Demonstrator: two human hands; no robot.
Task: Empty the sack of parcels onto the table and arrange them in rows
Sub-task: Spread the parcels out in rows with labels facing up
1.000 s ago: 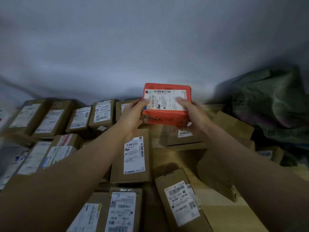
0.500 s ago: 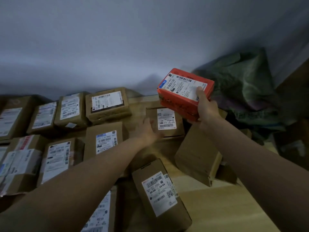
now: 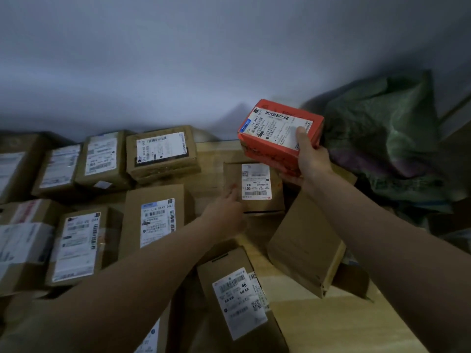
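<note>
My right hand (image 3: 312,159) holds the red cardboard parcel w/ a white shipping label (image 3: 276,135) up off the table, thumb curled over the label, fingers underneath. It's tilted, just above the brown box w/ the "001" label (image 3: 254,186). My left hand (image 3: 225,208) rests on that box's near-left edge, fingers reaching onto its top; can't tell if they're curled round it.

The crumpled green woven sack (image 3: 387,138) slumps against the wall at far right; what's inside is hidden.

On the light wooden table (image 3: 339,324), brown cardboard parcels lie in rows to the left: a back row incl. the wide box w/ a black-edged label (image 3: 163,155), and a nearer row incl. the tall box w/ a blue-striped label (image 3: 156,220). Nearer me, a brown box w/ a "46" label (image 3: 237,299) lies askew. To its right a plain brown box, no label showing (image 3: 303,247), sits tilted, partly over another box, beneath my right forearm.
</note>
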